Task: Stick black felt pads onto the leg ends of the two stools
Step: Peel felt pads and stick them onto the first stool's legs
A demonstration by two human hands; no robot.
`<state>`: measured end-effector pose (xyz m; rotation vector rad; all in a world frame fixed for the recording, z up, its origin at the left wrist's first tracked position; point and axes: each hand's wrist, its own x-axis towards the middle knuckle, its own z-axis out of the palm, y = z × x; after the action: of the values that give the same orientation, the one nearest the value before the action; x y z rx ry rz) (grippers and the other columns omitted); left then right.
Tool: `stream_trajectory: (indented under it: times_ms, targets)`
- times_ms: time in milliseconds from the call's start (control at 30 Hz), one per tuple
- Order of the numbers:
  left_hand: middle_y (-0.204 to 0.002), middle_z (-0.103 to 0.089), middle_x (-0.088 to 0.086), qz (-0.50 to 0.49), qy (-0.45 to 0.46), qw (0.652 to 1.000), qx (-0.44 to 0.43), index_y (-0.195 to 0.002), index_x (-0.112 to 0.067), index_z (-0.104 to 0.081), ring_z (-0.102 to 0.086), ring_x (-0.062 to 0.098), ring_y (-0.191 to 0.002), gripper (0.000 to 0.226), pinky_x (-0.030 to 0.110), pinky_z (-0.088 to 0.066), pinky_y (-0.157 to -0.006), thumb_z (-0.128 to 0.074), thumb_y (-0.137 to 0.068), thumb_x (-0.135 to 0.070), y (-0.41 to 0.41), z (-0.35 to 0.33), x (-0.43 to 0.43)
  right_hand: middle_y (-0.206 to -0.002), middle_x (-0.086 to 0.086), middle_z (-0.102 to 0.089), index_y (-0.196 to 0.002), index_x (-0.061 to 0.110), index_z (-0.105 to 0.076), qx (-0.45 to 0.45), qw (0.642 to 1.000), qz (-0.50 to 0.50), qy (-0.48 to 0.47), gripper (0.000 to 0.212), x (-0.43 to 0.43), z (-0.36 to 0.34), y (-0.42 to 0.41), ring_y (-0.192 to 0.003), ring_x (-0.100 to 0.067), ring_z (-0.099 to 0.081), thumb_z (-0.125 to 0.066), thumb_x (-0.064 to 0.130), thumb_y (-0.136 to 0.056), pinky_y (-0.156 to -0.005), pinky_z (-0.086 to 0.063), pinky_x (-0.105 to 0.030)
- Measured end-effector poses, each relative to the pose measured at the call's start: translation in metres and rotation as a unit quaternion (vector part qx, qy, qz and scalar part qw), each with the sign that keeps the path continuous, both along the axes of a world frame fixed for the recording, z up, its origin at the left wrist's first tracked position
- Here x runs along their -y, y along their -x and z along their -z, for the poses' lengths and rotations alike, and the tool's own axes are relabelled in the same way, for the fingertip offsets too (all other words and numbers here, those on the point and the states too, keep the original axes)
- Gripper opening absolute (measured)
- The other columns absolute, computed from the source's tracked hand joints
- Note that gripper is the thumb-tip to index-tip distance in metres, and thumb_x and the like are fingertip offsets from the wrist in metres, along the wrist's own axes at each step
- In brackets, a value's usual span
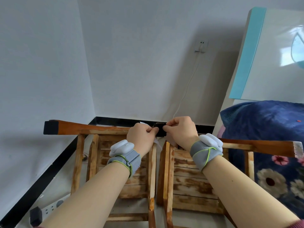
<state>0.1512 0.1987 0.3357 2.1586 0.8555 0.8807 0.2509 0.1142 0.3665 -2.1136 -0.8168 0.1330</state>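
Two worn wooden stools lie upside down side by side, the left stool (118,175) and the right stool (194,183), legs pointing up. My left hand (141,137) and my right hand (179,129) meet over the middle leg ends and pinch a black felt pad (159,130) from both sides. White backing paper (158,142) hangs below my fingers. The far-left leg end (51,127) carries a black pad. A near-left leg end (35,215) is black-capped too. The far-right leg end (298,149) shows bare pale wood.
A white power strip (54,205) lies on the floor at the lower left beside the black skirting. A white cable (189,86) runs down from a wall socket behind the stools. A blue flowered quilt (266,137) presses against the right stool.
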Motion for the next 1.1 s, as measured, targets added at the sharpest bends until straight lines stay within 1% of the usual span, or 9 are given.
stream_trajectory:
  times_ms: [33, 167, 300, 400, 533, 733, 867, 1033, 1100]
  targets:
    - [-0.05, -0.05, 0.006, 0.0, 0.004, 1.0, 0.001, -0.057, -0.004, -0.062, -0.055, 0.032, -0.059, 0.044, 0.031, -0.038, -0.056, -0.059, -0.089, -0.034, 0.0, -0.001, 0.0, -0.081, 0.008, -0.067, -0.074, 0.029, -0.065, 0.011, 1.0, -0.002, -0.002, 0.007, 0.001, -0.001, -0.001, -0.089, -0.022, -0.064, -0.071, 0.031, -0.075, -0.093, -0.047, -0.047]
    - [-0.053, -0.058, 0.017, 0.008, 0.023, 1.0, 0.02, -0.061, -0.001, -0.065, -0.056, 0.033, -0.055, 0.044, 0.038, -0.044, -0.055, -0.059, -0.087, -0.037, 0.001, -0.002, -0.003, -0.091, 0.006, -0.07, -0.103, 0.023, -0.072, 0.038, 0.998, -0.045, -0.017, 0.022, 0.003, -0.001, 0.0, -0.098, -0.02, -0.064, -0.066, 0.025, -0.082, -0.094, -0.048, -0.044]
    - [-0.043, -0.043, 0.007, -0.005, 0.048, 0.998, 0.043, -0.043, -0.01, -0.045, -0.044, 0.029, -0.046, 0.055, 0.031, -0.034, -0.052, -0.058, -0.088, -0.039, -0.001, -0.002, -0.005, -0.098, 0.002, -0.072, -0.104, 0.02, -0.073, 0.048, 0.997, -0.057, -0.026, 0.021, 0.002, 0.001, -0.002, -0.092, -0.015, -0.064, -0.063, 0.025, -0.086, -0.087, -0.053, -0.033]
    - [-0.047, -0.049, 0.019, -0.007, 0.053, 0.996, 0.064, -0.054, 0.003, -0.056, -0.055, 0.042, -0.054, 0.053, 0.033, -0.037, -0.05, -0.059, -0.087, -0.04, -0.003, 0.0, -0.004, -0.092, 0.002, -0.072, -0.099, 0.02, -0.075, 0.05, 0.997, -0.059, -0.029, 0.019, 0.001, 0.0, -0.006, -0.087, -0.014, -0.064, -0.065, 0.025, -0.084, -0.081, -0.054, -0.03]
    - [-0.059, -0.062, 0.026, -0.004, 0.036, 0.997, 0.069, -0.064, 0.002, -0.065, -0.061, 0.042, -0.057, 0.048, 0.044, -0.05, -0.054, -0.058, -0.088, -0.039, -0.006, 0.001, -0.005, -0.078, 0.005, -0.067, -0.09, 0.019, -0.075, 0.069, 0.995, -0.074, -0.008, 0.013, 0.0, -0.003, -0.008, -0.079, -0.015, -0.063, -0.064, 0.024, -0.084, -0.072, -0.054, -0.028]
    - [-0.051, -0.061, 0.006, -0.005, 0.061, 0.997, 0.055, -0.071, -0.01, -0.073, -0.064, 0.028, -0.053, 0.038, 0.037, -0.052, -0.058, -0.059, -0.089, -0.04, -0.003, 0.0, -0.004, -0.086, 0.003, -0.069, -0.092, 0.021, -0.071, 0.116, 0.987, -0.104, 0.049, 0.014, 0.001, -0.006, -0.01, -0.087, -0.021, -0.064, -0.065, 0.029, -0.081, -0.082, -0.055, -0.041]
    - [-0.053, -0.062, 0.003, -0.007, 0.071, 0.995, 0.063, -0.076, -0.01, -0.074, -0.064, 0.023, -0.05, 0.035, 0.038, -0.054, -0.061, -0.059, -0.089, -0.039, -0.003, 0.0, -0.003, -0.09, 0.001, -0.069, -0.096, 0.022, -0.068, 0.182, 0.973, -0.113, 0.079, 0.017, 0.003, -0.004, -0.006, -0.092, -0.026, -0.061, -0.06, 0.032, -0.084, -0.088, -0.048, -0.044]
    - [-0.084, -0.074, 0.005, 0.008, 0.053, 0.997, 0.056, -0.097, -0.013, -0.076, -0.066, 0.017, -0.076, 0.025, 0.029, -0.051, -0.072, -0.061, -0.09, -0.032, 0.002, 0.004, 0.0, -0.1, 0.003, -0.069, -0.107, 0.026, -0.064, 0.205, 0.965, -0.136, 0.093, 0.026, 0.008, 0.0, -0.01, -0.097, -0.023, -0.06, -0.063, 0.034, -0.082, -0.091, -0.046, -0.043]
    - [-0.089, -0.074, 0.005, 0.003, 0.04, 0.998, 0.052, -0.099, -0.013, -0.076, -0.065, 0.016, -0.082, 0.025, 0.027, -0.05, -0.075, -0.061, -0.089, -0.031, 0.002, 0.003, 0.0, -0.101, 0.003, -0.068, -0.109, 0.026, -0.063, 0.216, 0.962, -0.135, 0.096, 0.027, 0.009, -0.001, -0.011, -0.098, -0.022, -0.059, -0.062, 0.034, -0.083, -0.091, -0.045, -0.042]
